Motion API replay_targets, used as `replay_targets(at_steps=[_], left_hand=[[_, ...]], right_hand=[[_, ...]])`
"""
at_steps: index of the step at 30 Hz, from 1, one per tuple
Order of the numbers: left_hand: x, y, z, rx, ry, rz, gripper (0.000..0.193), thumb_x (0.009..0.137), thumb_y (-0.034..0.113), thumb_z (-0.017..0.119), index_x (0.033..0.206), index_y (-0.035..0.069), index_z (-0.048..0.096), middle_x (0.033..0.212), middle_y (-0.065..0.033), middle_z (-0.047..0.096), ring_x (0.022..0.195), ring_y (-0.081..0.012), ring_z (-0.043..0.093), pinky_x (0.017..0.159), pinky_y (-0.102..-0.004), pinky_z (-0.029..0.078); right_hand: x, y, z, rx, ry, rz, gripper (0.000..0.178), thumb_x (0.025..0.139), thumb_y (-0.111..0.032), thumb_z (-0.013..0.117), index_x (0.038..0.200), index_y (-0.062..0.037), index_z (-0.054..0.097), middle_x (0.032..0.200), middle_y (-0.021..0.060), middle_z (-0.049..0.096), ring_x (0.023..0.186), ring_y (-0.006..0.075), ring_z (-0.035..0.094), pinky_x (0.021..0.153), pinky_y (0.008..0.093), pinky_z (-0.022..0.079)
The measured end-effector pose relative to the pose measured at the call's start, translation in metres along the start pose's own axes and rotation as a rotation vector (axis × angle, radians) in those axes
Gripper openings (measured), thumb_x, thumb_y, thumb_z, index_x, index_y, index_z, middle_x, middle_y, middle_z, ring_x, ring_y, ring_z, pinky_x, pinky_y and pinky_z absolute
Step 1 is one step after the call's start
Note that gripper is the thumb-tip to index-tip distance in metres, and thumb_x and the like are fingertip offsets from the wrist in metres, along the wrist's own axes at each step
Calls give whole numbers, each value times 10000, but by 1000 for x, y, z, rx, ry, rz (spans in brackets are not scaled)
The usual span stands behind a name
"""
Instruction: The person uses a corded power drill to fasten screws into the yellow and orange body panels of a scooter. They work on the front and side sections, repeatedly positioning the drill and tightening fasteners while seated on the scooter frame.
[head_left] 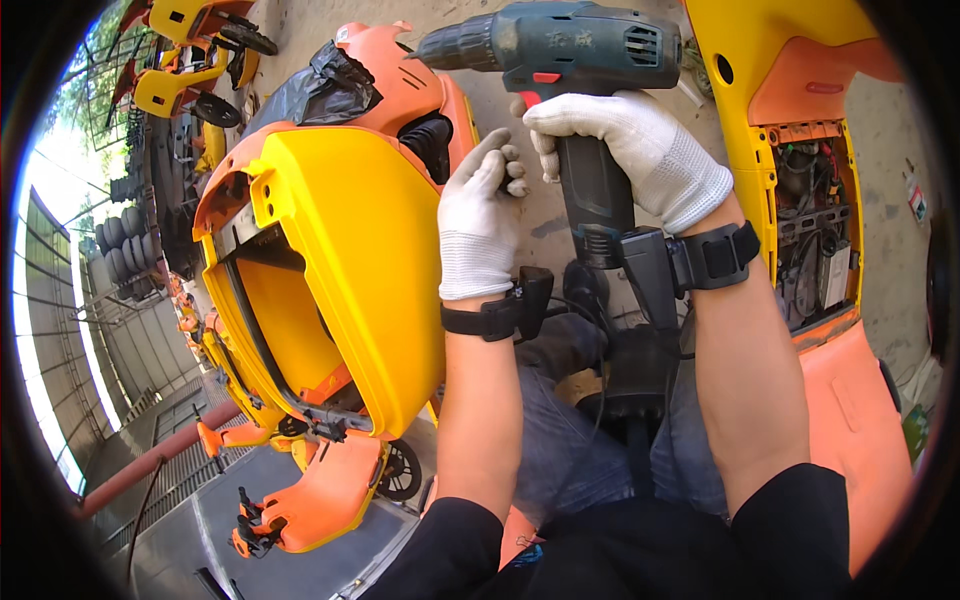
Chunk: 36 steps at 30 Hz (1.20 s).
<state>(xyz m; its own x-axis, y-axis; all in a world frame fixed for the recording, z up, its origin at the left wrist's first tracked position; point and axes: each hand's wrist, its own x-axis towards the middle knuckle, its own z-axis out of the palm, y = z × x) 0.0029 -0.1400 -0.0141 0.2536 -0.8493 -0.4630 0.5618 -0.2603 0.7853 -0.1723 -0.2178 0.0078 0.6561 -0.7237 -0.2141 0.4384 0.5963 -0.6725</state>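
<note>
A dark teal and black cordless drill (590, 48) is held up in front of me, its chuck pointing left. My right hand (650, 150), in a white knit glove, wraps round its grip near the red trigger. Lower and to the left of the drill is my left hand (480, 215), gloved alike, its fingers curled inward; whatever they hold, if anything, is hidden. Just beyond that hand stands a yellow and orange scooter body (390, 290), with a wide opening in its yellow shell.
On my right another yellow and orange scooter (735, 60) shows an exposed compartment of wiring (815, 220). A black plastic bag (325, 88) lies on the left scooter. More scooters (180, 90) and stacked tyres (128, 245) stand farther left. A cable hangs by my knees.
</note>
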Motion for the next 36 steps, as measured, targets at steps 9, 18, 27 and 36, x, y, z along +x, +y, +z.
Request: replay_targets(at_steps=[9, 18, 27, 36], left_hand=[[2, 9, -8, -42, 75, 18, 225, 1019, 172, 515, 1134, -21, 531, 943, -62, 574, 756, -121, 512, 630, -234, 421], [-3, 14, -3, 58, 116, -7, 280, 1037, 229, 484, 1226, 24, 509, 817, 4, 528, 691, -95, 459, 596, -221, 385], [12, 0, -31, -94, 128, -133, 221, 1026, 140, 484, 1187, -7, 526, 926, -69, 569, 745, -129, 512, 649, -227, 450], [-11, 8, 2, 61, 98, 0, 220, 1017, 213, 523, 1104, 19, 579, 943, -36, 616, 741, -107, 535, 594, -228, 421]], right_hand=[[8, 5, 5, -150, 53, 67, 209, 883, -219, 665, 926, -16, 686, 738, 51, 655, 662, 131, 626, 631, 265, 495], [25, 24, -3, -554, 176, 44, 265, 819, -318, 660, 816, -57, 708, 693, 65, 686, 620, 181, 642, 632, 334, 528], [35, 21, 1, -311, 338, 73, 227, 814, -229, 695, 879, -12, 677, 720, 90, 678, 650, 196, 657, 633, 339, 544], [20, 16, 28, 159, 222, 92, 179, 860, -193, 647, 829, -20, 617, 658, 91, 627, 496, 205, 600, 491, 357, 541]])
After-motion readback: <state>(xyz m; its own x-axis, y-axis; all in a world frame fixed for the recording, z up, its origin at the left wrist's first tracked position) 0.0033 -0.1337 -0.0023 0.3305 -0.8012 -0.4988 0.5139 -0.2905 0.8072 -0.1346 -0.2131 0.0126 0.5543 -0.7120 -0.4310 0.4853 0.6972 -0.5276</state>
